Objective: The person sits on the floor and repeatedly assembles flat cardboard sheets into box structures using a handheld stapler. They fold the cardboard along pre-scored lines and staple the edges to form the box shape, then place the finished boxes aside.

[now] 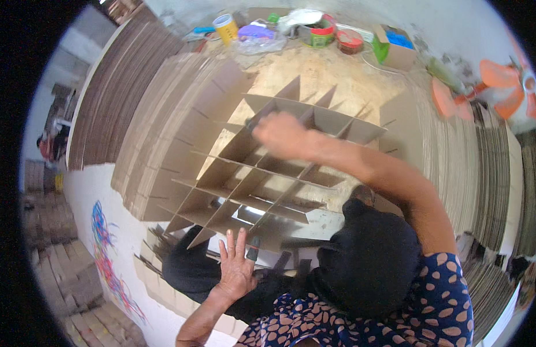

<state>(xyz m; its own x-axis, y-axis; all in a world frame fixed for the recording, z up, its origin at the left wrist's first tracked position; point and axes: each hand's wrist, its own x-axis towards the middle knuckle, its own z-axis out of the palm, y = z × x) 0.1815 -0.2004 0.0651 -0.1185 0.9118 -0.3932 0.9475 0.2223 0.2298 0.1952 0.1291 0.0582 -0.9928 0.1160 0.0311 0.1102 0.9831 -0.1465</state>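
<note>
A cardboard divider grid (246, 165) of interlocked slotted strips stands before me, its cells open from above. My left hand (238, 266) is at its near edge, palm down with fingers apart, the fingertips against or just over the nearest strip. One finger of that hand wears a dark green finger cot (253, 249). Over the far left part of the grid is my right hand (281, 135), blurred and curled at a strip crossing. Its fingertips are hidden, so whether it grips a strip is unclear. A dark cover shows at its finger end.
Stacks of slotted cardboard strips flank the grid at left (172, 130) and right (441, 173). Along the wall are a yellow cup (226, 32), a tub (315, 37) and a small open box (395, 50). An orange fan (506, 86) stands far right. Coloured strings (109, 256) lie left.
</note>
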